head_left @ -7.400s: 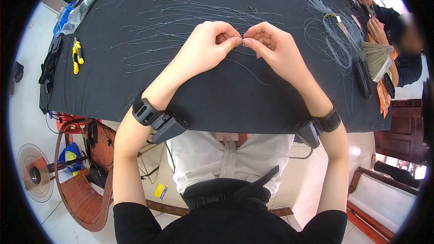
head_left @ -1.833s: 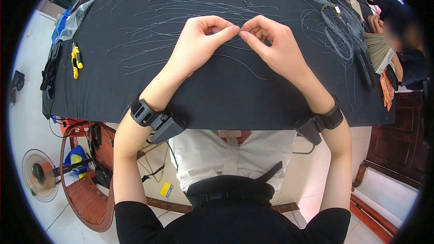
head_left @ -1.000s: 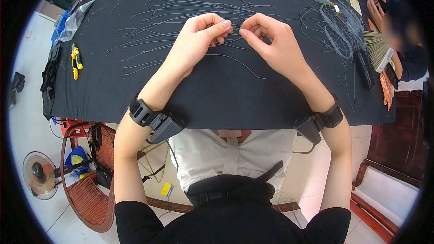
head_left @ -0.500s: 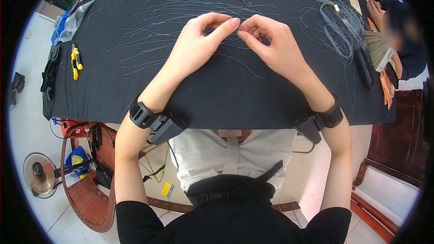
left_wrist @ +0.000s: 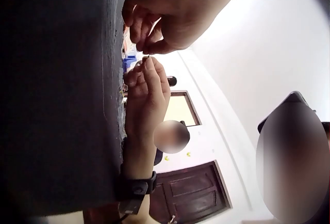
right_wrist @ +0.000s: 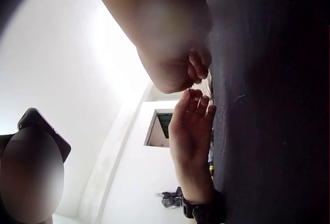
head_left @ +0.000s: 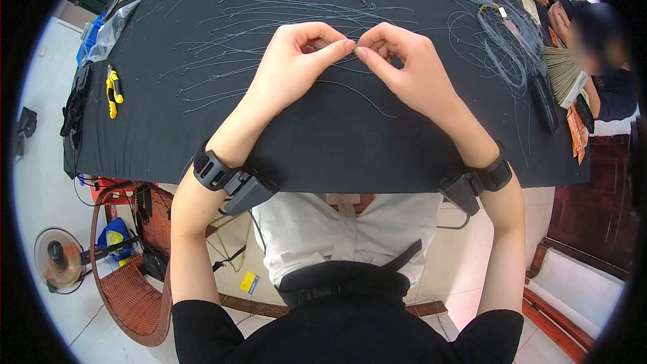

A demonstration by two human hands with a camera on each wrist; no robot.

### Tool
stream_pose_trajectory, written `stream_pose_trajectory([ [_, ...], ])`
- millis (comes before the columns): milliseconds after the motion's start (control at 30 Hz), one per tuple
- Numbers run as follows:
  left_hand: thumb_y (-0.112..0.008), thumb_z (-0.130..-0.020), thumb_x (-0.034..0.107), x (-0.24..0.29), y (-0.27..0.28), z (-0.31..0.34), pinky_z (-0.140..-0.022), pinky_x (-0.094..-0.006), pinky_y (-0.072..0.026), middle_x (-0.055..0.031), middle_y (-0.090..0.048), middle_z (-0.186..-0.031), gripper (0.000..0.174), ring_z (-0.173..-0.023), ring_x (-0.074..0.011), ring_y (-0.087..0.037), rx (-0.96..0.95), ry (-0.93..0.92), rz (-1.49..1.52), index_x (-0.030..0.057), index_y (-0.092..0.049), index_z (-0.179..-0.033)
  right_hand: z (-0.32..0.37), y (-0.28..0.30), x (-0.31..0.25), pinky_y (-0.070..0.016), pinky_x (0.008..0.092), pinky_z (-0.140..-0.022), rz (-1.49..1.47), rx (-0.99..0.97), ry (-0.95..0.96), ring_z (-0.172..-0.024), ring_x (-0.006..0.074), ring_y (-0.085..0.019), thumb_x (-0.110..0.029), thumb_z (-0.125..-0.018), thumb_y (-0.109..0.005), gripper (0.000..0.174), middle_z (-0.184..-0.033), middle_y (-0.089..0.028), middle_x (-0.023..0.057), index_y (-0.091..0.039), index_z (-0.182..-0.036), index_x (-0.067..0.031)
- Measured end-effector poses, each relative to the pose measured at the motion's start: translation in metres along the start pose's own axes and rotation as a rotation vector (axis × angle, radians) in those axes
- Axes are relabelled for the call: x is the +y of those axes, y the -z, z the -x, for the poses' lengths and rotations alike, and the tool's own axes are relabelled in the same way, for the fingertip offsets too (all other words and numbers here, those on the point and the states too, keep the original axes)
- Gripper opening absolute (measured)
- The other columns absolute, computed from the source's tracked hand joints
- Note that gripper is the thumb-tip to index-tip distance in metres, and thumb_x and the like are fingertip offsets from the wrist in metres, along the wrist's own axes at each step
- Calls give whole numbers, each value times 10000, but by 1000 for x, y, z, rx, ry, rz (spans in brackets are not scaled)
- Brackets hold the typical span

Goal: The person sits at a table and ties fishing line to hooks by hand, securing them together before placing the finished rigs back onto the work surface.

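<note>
In the head view my left hand [head_left: 296, 61] and right hand [head_left: 411, 61] meet fingertip to fingertip over the black-covered table. Each pinches with thumb and forefinger at a tiny thin thing, seemingly an end of thin line, mostly hidden by the fingertips. The left wrist view has a small sliver [left_wrist: 147, 56] between the two sets of fingertips. Beneath and beyond the hands lie several thin grey lines [head_left: 229, 32], spread sideways, with little loops at their left ends. One separate curved line [head_left: 367, 96] lies nearer me, below the fingers.
Yellow-handled pliers [head_left: 114, 94] lie at the left, near a clear plastic bag [head_left: 114, 34]. A tangled bundle of grey line [head_left: 502, 47] sits at the right, beside a fanned stack of thin strips [head_left: 563, 74]. Another person's hands [head_left: 549, 3] are at the far right.
My left thumb and fingers drew back from the right hand about a second ago, then returned to meet its fingertips. My right hand barely moved. The other person's hands shifted.
</note>
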State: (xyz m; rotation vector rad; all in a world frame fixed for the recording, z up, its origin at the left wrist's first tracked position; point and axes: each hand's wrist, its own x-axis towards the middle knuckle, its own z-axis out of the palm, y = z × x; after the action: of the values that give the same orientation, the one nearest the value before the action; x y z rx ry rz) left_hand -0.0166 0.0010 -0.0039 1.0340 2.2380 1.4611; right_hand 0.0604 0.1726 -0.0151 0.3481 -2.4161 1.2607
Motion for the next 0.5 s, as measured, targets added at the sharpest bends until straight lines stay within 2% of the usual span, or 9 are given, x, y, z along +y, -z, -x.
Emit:
stream_pose_trajectory([
  [133,-604,-830,206,1,0,1,-727,-221,-441,-45,-639,-819,202,-782,-93,-574,38,12,60,26,-655,-906,0,-1,6,-422,212,-527,-68,115,-31,-577,98,-524,-86,-801,-548,135,-718,-601,81,-601,-874,13],
  [333,-601,-833,186,0,0,1,-754,-230,-449,-51,-643,-840,192,-806,-99,-581,35,13,118,22,-650,-920,1,-3,5,-421,213,-526,-94,80,-13,-582,93,-524,-90,-789,-545,155,-719,-602,83,-595,-891,16],
  [433,-601,-834,185,-2,-1,0,-756,-232,-451,-49,-640,-840,187,-806,-102,-581,28,7,125,25,-650,-917,1,4,-6,-433,208,-632,-57,-55,-122,-708,81,-542,-79,-823,-552,164,-797,-593,50,-560,-954,18],
  [500,-603,-834,191,-1,-1,0,-756,-234,-452,-46,-638,-835,191,-806,-103,-580,25,10,103,24,-649,-915,1,4,-7,-424,206,-614,-50,-57,-106,-681,75,-527,-94,-822,-561,166,-776,-590,43,-564,-946,17],
])
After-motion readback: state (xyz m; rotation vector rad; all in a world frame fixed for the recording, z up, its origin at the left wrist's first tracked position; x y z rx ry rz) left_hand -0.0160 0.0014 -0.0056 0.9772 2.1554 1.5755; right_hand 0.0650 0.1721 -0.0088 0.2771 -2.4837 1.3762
